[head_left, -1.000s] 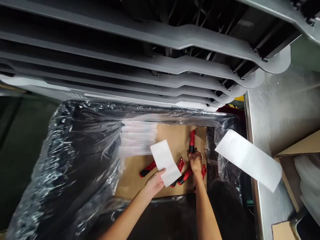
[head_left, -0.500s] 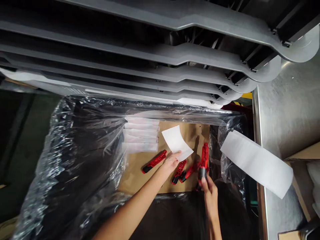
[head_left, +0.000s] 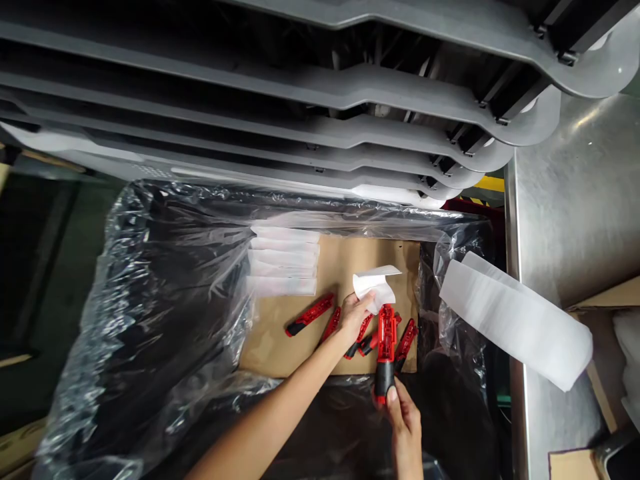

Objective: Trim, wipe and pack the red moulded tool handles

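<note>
As left hand (head_left: 354, 319) holds foam (head_left: 373, 288), right (head_left: 404, 427), red tool (head_left: 385, 347)

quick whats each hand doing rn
Left hand: closed, holding a white foam sheet.
Right hand: closed, holding a red and black hand tool by its black end.

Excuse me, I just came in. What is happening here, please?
A person holds a red-and-black tool in the right hand and a small white foam sheet in the left hand. More red-and-black tools lie on a brown cardboard sheet inside a clear plastic liner. White foam strips lie in a row beside them, and a long white foam sheet rests across the liner and a steel surface.
</note>
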Demonstrator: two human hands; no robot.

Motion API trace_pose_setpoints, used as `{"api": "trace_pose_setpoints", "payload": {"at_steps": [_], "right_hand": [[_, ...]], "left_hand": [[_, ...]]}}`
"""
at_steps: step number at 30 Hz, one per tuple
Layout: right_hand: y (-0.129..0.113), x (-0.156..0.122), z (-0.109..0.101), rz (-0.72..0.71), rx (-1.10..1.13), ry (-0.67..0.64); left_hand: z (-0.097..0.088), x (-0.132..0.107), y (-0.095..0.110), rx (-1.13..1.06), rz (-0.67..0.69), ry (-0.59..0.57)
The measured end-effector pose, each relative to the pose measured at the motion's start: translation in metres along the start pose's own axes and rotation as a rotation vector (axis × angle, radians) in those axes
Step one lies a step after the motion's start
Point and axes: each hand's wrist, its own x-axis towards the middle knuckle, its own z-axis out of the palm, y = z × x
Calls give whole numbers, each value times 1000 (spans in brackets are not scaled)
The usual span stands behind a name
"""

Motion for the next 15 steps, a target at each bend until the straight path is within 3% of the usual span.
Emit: {"api": "trace_pose_setpoints", "payload": {"at_steps": [3, 7, 11, 15], "right_hand": [[3, 1, -3, -2, -27, -23], [15, 4, -7, 47, 122, -153], [21, 4, -9, 80, 191, -64], [21, 0, -12, 93, 65, -107]], "left_hand": [[1, -7, 3, 11, -28, -55], [-3, -13, 4, 36, -140, -121], [-11, -18, 5, 26, -228, -135], [-16, -21, 12, -13, -257, -157]]}}
